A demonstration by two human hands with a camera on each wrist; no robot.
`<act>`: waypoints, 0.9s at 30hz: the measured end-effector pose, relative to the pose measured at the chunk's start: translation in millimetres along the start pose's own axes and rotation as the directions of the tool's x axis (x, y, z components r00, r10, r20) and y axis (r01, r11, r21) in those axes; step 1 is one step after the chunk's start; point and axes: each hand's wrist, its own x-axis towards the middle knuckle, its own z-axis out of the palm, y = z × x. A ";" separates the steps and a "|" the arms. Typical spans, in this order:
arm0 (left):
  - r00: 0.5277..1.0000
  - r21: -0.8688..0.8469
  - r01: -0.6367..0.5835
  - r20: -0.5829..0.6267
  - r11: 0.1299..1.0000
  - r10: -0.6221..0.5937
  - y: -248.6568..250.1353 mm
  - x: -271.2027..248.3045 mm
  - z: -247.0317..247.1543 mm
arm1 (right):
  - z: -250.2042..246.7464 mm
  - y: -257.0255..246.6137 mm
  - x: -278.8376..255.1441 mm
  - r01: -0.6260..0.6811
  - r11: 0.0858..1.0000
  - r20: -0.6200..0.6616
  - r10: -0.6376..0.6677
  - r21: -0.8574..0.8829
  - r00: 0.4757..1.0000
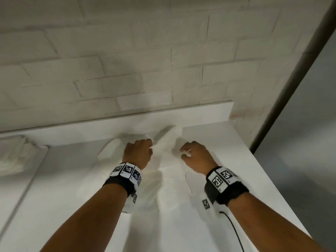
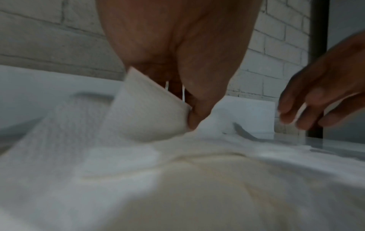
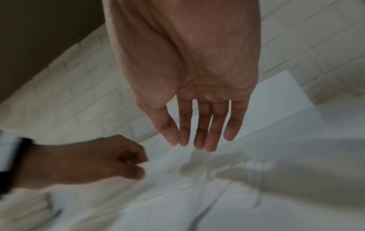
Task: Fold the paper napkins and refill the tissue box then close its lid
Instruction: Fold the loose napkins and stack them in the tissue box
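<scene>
A white paper napkin [image 1: 169,180] lies crumpled and spread out on the white table [image 1: 245,171], between my two hands. My left hand [image 1: 150,149] pinches a raised fold of this napkin [image 2: 148,118] between thumb and fingers [image 2: 197,112]. The fold stands up off the sheet. My right hand [image 1: 187,152] hovers just to the right of it, a little above the napkin [image 3: 177,195]. Its fingers [image 3: 209,137] are straight and hold nothing. A pale textured shape [image 1: 16,155] at the far left may be the tissue box or a napkin stack; blur hides which.
A white brick wall [image 1: 127,60] rises behind a raised white ledge [image 1: 127,122] at the table's back. The table's right edge [image 1: 276,193] drops to a grey floor. A black cable [image 1: 234,231] runs from my right wristband over the table.
</scene>
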 end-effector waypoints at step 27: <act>0.935 -0.764 0.320 0.350 0.560 -0.057 -48.0 -88.4 -83.8 | 26.4 -18.2 46.7 -0.081 0.981 0.185 0.113 -0.174 0.976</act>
